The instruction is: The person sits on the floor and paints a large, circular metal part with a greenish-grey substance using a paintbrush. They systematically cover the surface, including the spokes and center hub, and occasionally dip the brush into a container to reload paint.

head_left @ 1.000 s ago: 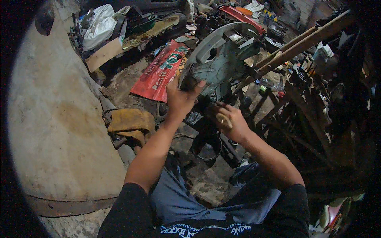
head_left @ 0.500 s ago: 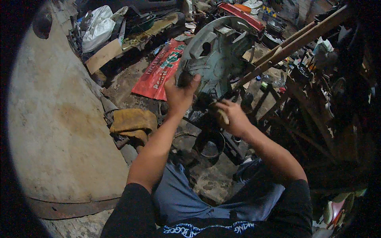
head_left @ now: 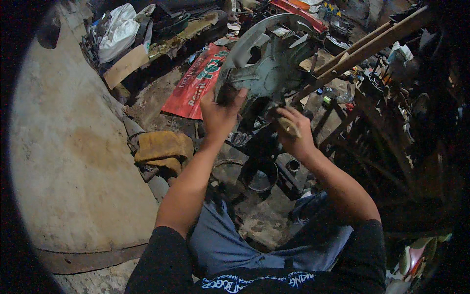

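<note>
My left hand [head_left: 221, 113] grips the lower left edge of a large grey-green ribbed cover [head_left: 264, 68], its thumb lying across the near face. The cover is tilted up, with a curved rim and a dark hole in it. Close to the cover's lower right edge, my right hand [head_left: 296, 131] is closed round a pale-handled brush [head_left: 289, 127]. The brush's head is dark and blurred against the dark parts there, so I cannot tell whether it touches the cover. Below the hands stands a black bucket [head_left: 259, 175], its inside dark and shiny.
A big beige curved panel [head_left: 73, 147] fills the left side, with a yellow-brown cloth [head_left: 164, 147] beside it. Behind lies a red printed sheet [head_left: 193, 85]. Long wooden beams [head_left: 362, 54] slant across the right, above cluttered scrap. A metal can [head_left: 293, 166] stands by the bucket.
My right hand has moved up and to the right with the brush, its handle now turned differently. The cover has shifted slightly upward in view, and my left hand keeps its hold.
</note>
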A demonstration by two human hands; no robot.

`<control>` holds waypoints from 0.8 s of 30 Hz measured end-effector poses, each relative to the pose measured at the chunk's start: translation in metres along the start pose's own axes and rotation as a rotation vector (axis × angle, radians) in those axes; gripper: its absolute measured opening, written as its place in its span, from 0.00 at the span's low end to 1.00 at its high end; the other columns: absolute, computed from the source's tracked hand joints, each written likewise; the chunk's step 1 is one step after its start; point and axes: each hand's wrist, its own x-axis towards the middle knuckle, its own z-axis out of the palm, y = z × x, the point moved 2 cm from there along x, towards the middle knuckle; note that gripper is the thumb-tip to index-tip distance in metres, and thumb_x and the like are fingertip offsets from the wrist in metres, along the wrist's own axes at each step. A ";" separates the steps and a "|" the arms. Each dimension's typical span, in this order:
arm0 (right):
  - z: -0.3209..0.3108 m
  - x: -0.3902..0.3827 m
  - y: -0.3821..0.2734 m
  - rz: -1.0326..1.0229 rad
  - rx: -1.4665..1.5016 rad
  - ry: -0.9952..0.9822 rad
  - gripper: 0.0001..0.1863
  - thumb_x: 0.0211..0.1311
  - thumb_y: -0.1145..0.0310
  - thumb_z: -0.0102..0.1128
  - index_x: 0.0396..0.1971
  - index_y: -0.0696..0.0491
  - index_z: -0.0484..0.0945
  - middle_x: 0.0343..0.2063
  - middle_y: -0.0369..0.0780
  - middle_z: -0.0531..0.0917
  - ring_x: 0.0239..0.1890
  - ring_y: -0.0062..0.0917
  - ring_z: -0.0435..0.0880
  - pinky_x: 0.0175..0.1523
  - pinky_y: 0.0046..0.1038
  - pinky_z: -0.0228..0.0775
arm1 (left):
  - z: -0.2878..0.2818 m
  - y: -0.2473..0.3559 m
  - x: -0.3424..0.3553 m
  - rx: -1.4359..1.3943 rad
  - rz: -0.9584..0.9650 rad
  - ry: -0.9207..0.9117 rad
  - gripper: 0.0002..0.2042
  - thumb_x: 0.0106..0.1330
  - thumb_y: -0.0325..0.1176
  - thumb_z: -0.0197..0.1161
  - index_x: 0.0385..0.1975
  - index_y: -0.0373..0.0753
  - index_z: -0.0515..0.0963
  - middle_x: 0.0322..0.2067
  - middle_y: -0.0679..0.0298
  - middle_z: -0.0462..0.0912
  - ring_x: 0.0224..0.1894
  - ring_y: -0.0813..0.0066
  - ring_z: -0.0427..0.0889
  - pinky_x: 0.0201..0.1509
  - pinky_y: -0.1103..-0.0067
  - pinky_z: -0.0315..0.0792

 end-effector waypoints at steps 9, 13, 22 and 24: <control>0.001 -0.002 -0.010 -0.046 0.030 -0.177 0.28 0.48 0.77 0.67 0.55 0.52 0.78 0.54 0.53 0.79 0.55 0.52 0.79 0.58 0.41 0.75 | -0.001 0.008 0.001 0.042 0.069 0.014 0.20 0.62 0.38 0.74 0.46 0.31 0.80 0.40 0.61 0.86 0.42 0.74 0.84 0.51 0.74 0.75; -0.001 0.007 -0.003 -0.037 0.055 -0.234 0.21 0.54 0.78 0.64 0.50 0.54 0.80 0.49 0.52 0.81 0.55 0.52 0.80 0.58 0.40 0.75 | -0.003 0.004 0.000 0.053 0.060 0.012 0.19 0.63 0.38 0.73 0.46 0.30 0.80 0.40 0.61 0.86 0.41 0.75 0.83 0.51 0.75 0.75; -0.001 0.009 0.002 -0.003 0.101 -0.344 0.32 0.45 0.75 0.70 0.56 0.52 0.77 0.58 0.53 0.77 0.58 0.52 0.78 0.61 0.42 0.75 | -0.001 0.003 -0.001 0.003 0.044 0.046 0.21 0.63 0.38 0.73 0.48 0.29 0.79 0.41 0.62 0.86 0.40 0.75 0.83 0.50 0.76 0.76; -0.003 0.008 -0.007 -0.038 0.024 -0.169 0.28 0.46 0.77 0.67 0.53 0.54 0.78 0.55 0.52 0.78 0.55 0.51 0.79 0.58 0.41 0.76 | -0.004 0.004 0.000 0.038 -0.010 0.022 0.21 0.64 0.37 0.73 0.49 0.29 0.78 0.41 0.62 0.86 0.40 0.75 0.83 0.50 0.76 0.76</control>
